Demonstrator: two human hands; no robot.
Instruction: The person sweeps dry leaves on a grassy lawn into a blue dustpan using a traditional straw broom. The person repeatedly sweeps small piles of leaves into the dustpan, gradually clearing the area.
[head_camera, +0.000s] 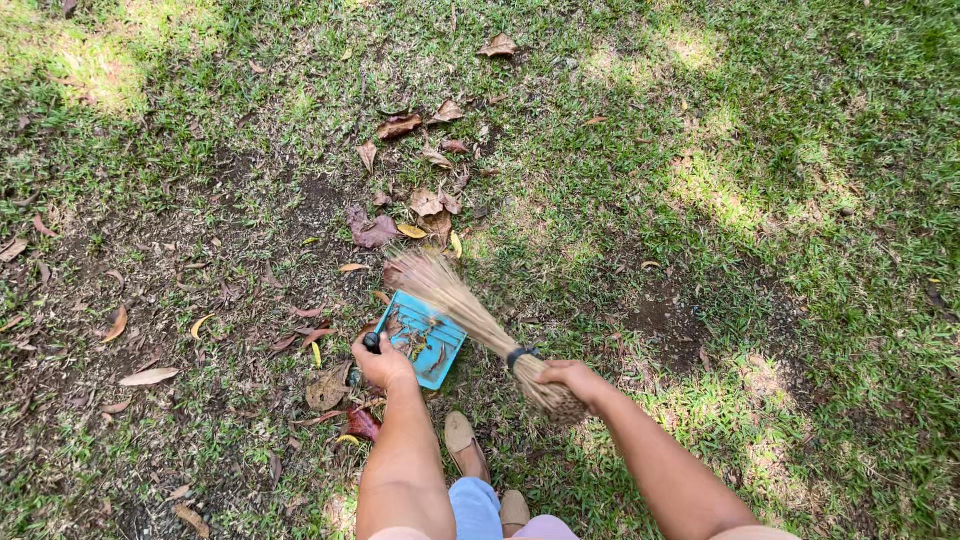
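Single head-worn view, looking steeply down from standing height onto grass (760, 130) and bare soil (200, 260); forearms entering from the bottom edge, feet just below, ground close.

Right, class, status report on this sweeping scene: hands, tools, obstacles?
Left hand grips blue dustpan. Right hand grips straw broom. Dry leaves lie ahead.

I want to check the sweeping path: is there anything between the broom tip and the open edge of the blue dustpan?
Nothing visible blocks it. The broom bristles already reach the blue dustpan edge; only dry leaves lie beyond on the grass.
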